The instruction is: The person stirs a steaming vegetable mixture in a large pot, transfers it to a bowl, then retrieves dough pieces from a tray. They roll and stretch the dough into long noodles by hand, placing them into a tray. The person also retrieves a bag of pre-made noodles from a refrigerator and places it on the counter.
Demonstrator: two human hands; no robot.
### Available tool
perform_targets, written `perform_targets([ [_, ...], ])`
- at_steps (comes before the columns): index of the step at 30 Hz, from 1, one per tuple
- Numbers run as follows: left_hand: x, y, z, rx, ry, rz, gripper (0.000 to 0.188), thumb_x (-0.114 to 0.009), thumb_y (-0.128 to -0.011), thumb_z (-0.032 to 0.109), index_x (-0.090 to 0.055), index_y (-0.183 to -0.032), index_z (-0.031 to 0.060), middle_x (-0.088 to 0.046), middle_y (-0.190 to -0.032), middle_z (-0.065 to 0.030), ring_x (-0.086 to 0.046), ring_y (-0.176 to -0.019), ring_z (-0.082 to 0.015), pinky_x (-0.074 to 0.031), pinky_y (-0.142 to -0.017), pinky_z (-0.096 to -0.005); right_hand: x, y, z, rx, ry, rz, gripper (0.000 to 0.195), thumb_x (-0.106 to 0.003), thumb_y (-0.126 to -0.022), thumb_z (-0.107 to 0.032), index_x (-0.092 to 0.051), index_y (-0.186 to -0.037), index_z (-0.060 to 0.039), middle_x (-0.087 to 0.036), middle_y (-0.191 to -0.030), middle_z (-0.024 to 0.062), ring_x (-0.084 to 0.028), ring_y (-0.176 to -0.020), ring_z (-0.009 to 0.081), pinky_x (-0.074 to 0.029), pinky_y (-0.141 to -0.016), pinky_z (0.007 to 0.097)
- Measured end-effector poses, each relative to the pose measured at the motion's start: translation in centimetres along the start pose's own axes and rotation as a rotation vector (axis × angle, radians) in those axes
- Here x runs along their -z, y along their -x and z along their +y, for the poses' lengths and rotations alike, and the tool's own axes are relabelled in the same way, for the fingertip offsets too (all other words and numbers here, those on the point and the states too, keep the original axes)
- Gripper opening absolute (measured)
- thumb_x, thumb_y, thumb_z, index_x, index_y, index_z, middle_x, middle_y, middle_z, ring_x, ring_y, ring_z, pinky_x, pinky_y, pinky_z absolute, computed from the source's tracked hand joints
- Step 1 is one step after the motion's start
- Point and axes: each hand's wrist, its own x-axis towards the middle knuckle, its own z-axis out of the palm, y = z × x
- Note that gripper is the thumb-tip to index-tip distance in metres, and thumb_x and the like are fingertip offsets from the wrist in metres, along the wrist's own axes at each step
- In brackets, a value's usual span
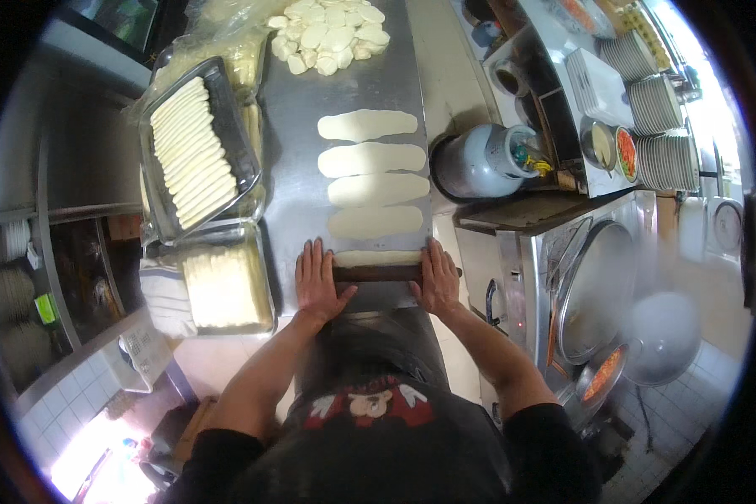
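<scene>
A dark rolling pin (378, 273) lies crosswise near the front end of the steel worktop (290, 189). My left hand (318, 280) rests over its left end, fingers stretched forward. Over the right end lies my right hand (440, 277), palm down, a short tip of the pin showing past it. Just beyond the pin, partly hidden by it, is a flattened piece of dough (378, 257). Further up are several long, flat dough strips, the nearest strip (375, 222) in shadow and the farthest strip (366, 126) in brighter light. A heap of dough pieces (331, 34) sits at the far end.
On the left, a dark tray (242, 148) of dough rolls (192, 154) leans over other trays. A nearer tray (266, 315) holds pale dough sticks (220, 283) beside a cloth (167, 296). To the right stand a gas cylinder (472, 164), a large round pan (595, 290) and stacked plates (666, 162).
</scene>
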Motion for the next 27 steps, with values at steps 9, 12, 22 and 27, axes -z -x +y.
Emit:
perform_targets([
  [9,-0.5,1.0,0.2,0.047,-0.072,-0.043,0.112,-0.057,-0.086,0.069,-0.014,-0.153,-0.0097,-0.012,-0.162,-0.0278,-0.011,-0.151,-0.0440,-0.012,-0.120,-0.0592,-0.1,4.8,-2.3,-0.097,-0.122,-0.132,0.084,-0.060,-0.088,-0.047,-0.034,-0.149,0.0043,-0.025,-0.158,0.0283,-0.022,-0.149,0.0404,-0.011,-0.118,0.0638],
  [12,0.9,-4.1,-0.4,0.032,-0.078,-0.032,0.113,-0.056,-0.086,0.070,-0.014,-0.153,-0.0106,-0.012,-0.162,-0.0278,-0.012,-0.151,-0.0428,-0.012,-0.120,-0.0573,2.0,-1.0,-1.2,-0.053,0.069,-0.071,0.087,-0.060,-0.088,-0.050,-0.032,-0.149,0.0046,-0.026,-0.158,0.0284,-0.022,-0.149,0.0410,-0.011,-0.118,0.0640],
  [22,-0.8,5.2,0.1,-0.151,0.011,0.002,0.063,-0.070,-0.087,0.037,-0.048,-0.137,0.0059,-0.032,-0.154,-0.0233,-0.030,-0.144,-0.0393,-0.029,-0.115,-0.0506,2.9,9.5,-3.6,-0.002,-0.099,-0.153,0.081,-0.068,-0.082,-0.028,-0.034,-0.146,0.0058,-0.036,-0.151,0.0284,-0.034,-0.142,0.0436,-0.021,-0.117,0.0578],
  [27,0.9,7.3,-0.4,0.243,0.202,-0.228,0.042,-0.064,-0.092,0.031,-0.056,-0.126,0.0071,-0.056,-0.128,-0.0173,-0.052,-0.123,-0.0362,-0.041,-0.105,-0.0493,3.7,6.9,-4.6,-0.212,-0.025,0.017,0.072,-0.065,-0.085,-0.020,-0.035,-0.145,0.0058,-0.041,-0.147,0.0277,-0.036,-0.140,0.0410,-0.027,-0.115,0.0535],
])
